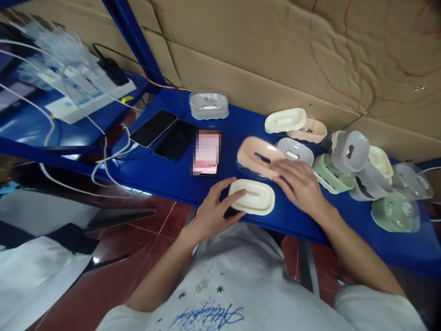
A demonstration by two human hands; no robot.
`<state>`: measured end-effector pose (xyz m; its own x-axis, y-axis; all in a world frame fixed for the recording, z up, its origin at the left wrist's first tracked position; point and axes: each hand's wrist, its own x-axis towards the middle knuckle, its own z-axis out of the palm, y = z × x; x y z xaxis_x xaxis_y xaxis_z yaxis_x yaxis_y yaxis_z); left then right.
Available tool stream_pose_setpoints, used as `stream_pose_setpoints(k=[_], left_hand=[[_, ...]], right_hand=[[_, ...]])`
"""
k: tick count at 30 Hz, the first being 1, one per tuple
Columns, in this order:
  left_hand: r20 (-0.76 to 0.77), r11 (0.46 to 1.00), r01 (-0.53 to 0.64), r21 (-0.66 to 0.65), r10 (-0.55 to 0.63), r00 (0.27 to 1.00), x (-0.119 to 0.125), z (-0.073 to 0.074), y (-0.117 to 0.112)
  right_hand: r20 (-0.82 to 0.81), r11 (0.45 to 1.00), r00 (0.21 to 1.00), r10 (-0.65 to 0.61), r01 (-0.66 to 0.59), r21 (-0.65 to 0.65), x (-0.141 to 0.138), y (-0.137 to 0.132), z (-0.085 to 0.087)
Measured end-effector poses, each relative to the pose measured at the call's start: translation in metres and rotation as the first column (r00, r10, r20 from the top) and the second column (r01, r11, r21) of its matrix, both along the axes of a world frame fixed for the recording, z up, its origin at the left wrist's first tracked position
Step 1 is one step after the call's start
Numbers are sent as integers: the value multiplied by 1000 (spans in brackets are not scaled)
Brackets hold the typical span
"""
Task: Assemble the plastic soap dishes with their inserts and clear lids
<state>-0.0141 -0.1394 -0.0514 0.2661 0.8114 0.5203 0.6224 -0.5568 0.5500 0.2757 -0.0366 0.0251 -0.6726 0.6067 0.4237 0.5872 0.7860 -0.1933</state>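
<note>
The left end of a cream dish (257, 197) is held in the left hand (215, 209), with the fingers set around it and one finger laid across the hollow; that end is partly hidden by the hand. The dish is placed near the front edge of the blue table (165, 184), but whether it is lifted slightly cannot be told. By the right hand (299, 184), which is closed on its right end, a peach piece (255, 151) is held tilted behind the dish. Its right end is covered by the fingers, its outline is softened by blur, and a transparent edge is only partly seen beneath it. Just behind the right hand, a pale grey piece (294, 151) is partly hidden by the peach piece.

Farther back, a second peach piece (315, 131) is overlapped by a cream piece (285, 120). To the right, green and grey pieces (351, 151) are crowded together, so that where one ends and the next begins is hard to make out. To the left, the screen of a phone (206, 151) is obscured by coarse blocks, and two dark phones (153, 128) are laid nearby. At the upper left, a power strip (89, 101) is partly covered by cables, and a heap of clear plastic (58, 46) is too blurred to be made out
</note>
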Motion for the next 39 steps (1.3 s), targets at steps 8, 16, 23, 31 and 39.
stream_pose_setpoints(k=[8,16,23,31,39], left_hand=[[-156,999,45,12,-42,987,3,4,8],[-131,998,47,35,-42,991,0,1,10],[-52,989,139,-52,-141,989,-2,14,10],[74,955,265,-134,-257,964,-11,20,13],[142,936,164,-311,-124,982,-9,15,11]], right_hand=[[12,995,1000,-16,17,-101,6,-92,-31],[109,994,991,75,-66,-82,4,-87,-45],[6,988,1000,11,-10,-152,8,-42,-33],[129,969,970,-207,222,-112,-18,5,-41],[-148,923,949,-280,223,-315,7,-31,-27]])
